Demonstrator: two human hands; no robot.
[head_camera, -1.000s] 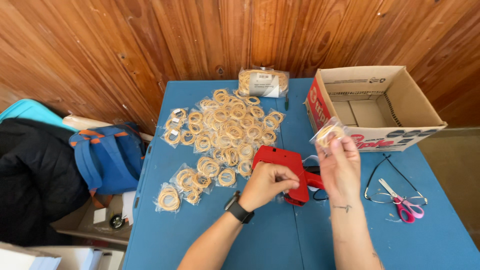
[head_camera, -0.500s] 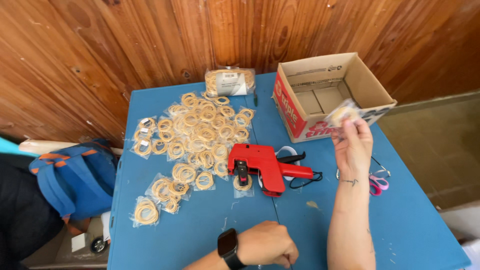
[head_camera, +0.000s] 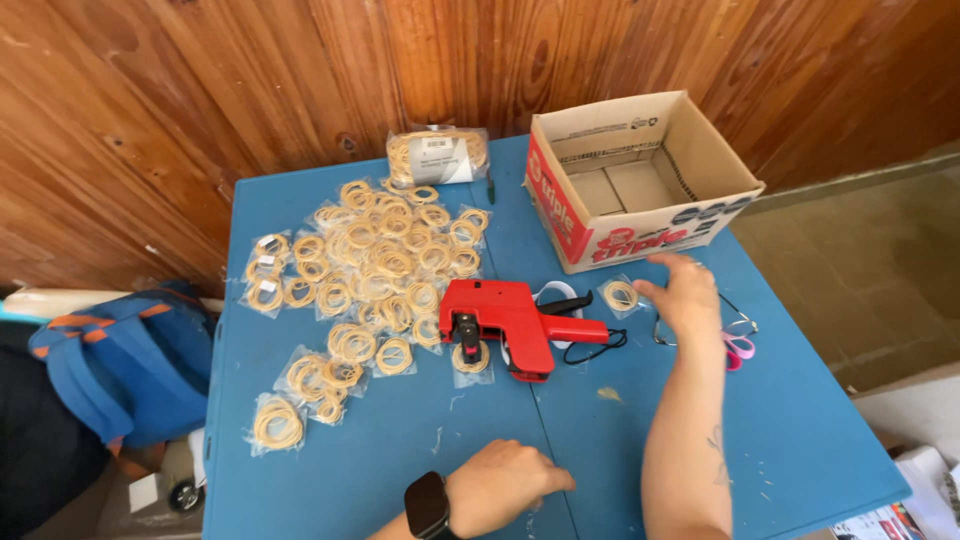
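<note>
My right hand (head_camera: 688, 292) lies flat on the blue table (head_camera: 400, 460), fingers spread, just in front of the cardboard box (head_camera: 560, 215). A small clear bag of rubber bands (head_camera: 620, 295) lies on the table at its thumb. A red label gun (head_camera: 505, 318) rests in the middle, its nose over another small bag (head_camera: 471, 358). My left hand (head_camera: 508, 486), with a black watch on the wrist, rests near the front edge with fingers curled and nothing visible in it.
Several small bags of rubber bands (head_camera: 375, 265) cover the table's left half. A larger bag (head_camera: 437, 157) lies by the wooden wall. Pink-handled scissors (head_camera: 740, 350) sit right of my right hand. A blue backpack (head_camera: 120, 365) stands left of the table.
My right hand has come down from near the box to the table, and the small bag it held now lies beside it. My left hand stays at the front edge.
</note>
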